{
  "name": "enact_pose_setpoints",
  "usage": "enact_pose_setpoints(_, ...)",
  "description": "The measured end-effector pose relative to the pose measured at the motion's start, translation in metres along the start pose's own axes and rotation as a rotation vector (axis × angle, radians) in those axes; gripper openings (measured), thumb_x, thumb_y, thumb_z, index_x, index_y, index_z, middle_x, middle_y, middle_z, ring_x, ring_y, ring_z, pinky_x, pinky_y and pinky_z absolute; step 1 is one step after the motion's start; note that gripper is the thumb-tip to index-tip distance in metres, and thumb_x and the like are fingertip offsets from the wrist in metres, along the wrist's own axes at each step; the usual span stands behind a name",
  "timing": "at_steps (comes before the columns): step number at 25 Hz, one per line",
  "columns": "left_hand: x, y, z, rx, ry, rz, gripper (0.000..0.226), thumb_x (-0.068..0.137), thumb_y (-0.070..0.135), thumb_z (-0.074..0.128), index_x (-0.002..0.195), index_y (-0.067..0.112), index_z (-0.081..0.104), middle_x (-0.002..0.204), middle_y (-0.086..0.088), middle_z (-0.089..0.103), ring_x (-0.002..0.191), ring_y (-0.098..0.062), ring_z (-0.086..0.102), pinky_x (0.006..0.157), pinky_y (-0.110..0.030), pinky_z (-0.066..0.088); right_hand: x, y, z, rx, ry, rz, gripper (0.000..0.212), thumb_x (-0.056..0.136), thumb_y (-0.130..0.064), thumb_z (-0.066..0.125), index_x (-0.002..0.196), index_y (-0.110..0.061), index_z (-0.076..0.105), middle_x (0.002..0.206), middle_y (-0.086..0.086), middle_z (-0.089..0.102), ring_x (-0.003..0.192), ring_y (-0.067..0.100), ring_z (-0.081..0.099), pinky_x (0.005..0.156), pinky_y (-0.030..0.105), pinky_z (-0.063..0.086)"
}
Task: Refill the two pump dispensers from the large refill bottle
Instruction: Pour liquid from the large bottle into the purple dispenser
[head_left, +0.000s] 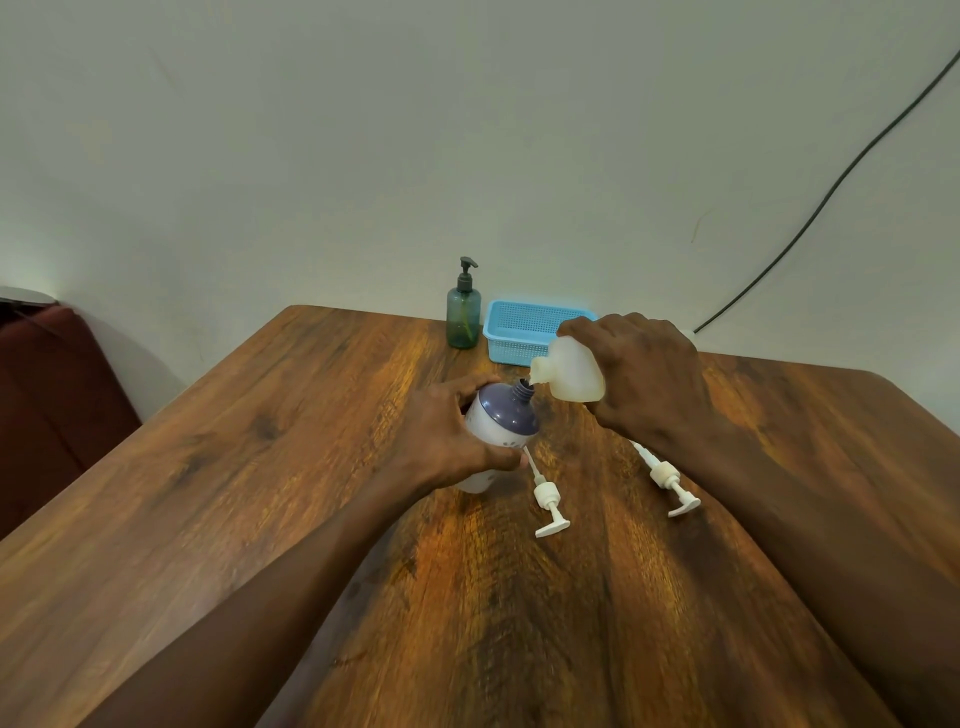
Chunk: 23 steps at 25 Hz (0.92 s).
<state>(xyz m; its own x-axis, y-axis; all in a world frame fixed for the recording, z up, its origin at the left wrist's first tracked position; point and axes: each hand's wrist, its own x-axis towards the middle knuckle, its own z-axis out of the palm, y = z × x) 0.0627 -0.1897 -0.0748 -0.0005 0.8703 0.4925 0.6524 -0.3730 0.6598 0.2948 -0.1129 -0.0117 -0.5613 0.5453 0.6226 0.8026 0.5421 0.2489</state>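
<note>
My left hand (447, 441) grips a white bottle with a purple shoulder (506, 415), standing on the wooden table (260, 493) with its neck uncapped. My right hand (644, 379) holds a translucent cream bottle (571, 374), tilted so its open mouth touches the purple bottle's neck. Two white pump heads with dip tubes lie on the table: one (548, 499) just right of the purple bottle, the other (667, 480) partly under my right forearm.
A green-tinted pump dispenser with a black pump (463, 312) stands at the table's far edge, beside a light blue perforated basket (519, 327). A black cable (831, 192) runs down the wall at the right. A dark red seat (47, 395) is at the left.
</note>
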Motion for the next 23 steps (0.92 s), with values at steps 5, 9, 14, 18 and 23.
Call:
enact_pose_setpoints(5,0.001,0.000,0.000,0.004,-0.011,-0.002,0.075,0.057,0.041,0.095,0.120,0.042,0.055,0.109,0.020,0.063,0.098,-0.002,0.062,0.084,-0.021,0.054,-0.001,0.000,-0.001,-0.007,0.004,-0.009,0.081,0.057,-0.034,0.097,0.129,-0.022,0.061,0.110,0.012,0.074,0.087,0.031,0.070,0.078,0.044,0.058)
enact_pose_setpoints(9,0.001,0.000,0.001,0.002,-0.004,-0.001,0.075,0.056,0.043,0.095,0.119,0.043,0.055,0.108,0.022,0.063,0.096,0.005,0.060,0.082,-0.018,0.052,-0.001,0.000,0.000,0.007,0.003,-0.011,0.082,0.056,-0.034,0.097,0.129,-0.021,0.062,0.111,0.013,0.074,0.087,0.032,0.070,0.079,0.045,0.059)
enact_pose_setpoints(14,0.002,0.003,0.002,-0.002,-0.020,-0.008,0.075,0.052,0.056,0.087,0.119,0.045,0.056,0.108,0.021,0.065,0.100,-0.001,0.064,0.085,-0.028,0.058,-0.004,0.002,-0.001,0.062,-0.015,0.011,0.080,0.059,-0.036,0.095,0.130,-0.022,0.060,0.110,0.011,0.074,0.085,0.029,0.069,0.077,0.043,0.058)
enact_pose_setpoints(18,0.003,0.004,0.005,-0.013,-0.028,-0.018,0.076,0.052,0.059,0.087,0.121,0.041,0.061,0.111,0.018,0.069,0.100,-0.002,0.065,0.085,-0.034,0.060,-0.010,0.003,-0.003,0.168,-0.068,0.072,0.072,0.069,-0.049,0.084,0.132,-0.029,0.054,0.112,0.004,0.072,0.089,0.024,0.067,0.074,0.040,0.059)
enact_pose_setpoints(23,0.006,0.012,0.009,-0.052,-0.025,-0.010,0.076,0.052,0.056,0.088,0.121,0.038,0.063,0.111,0.019,0.069,0.101,0.001,0.065,0.086,-0.031,0.059,-0.013,0.003,-0.003,0.390,-0.131,0.280,0.083,0.062,-0.069,0.079,0.130,-0.034,0.049,0.119,-0.003,0.069,0.091,0.017,0.066,0.074,0.038,0.060)
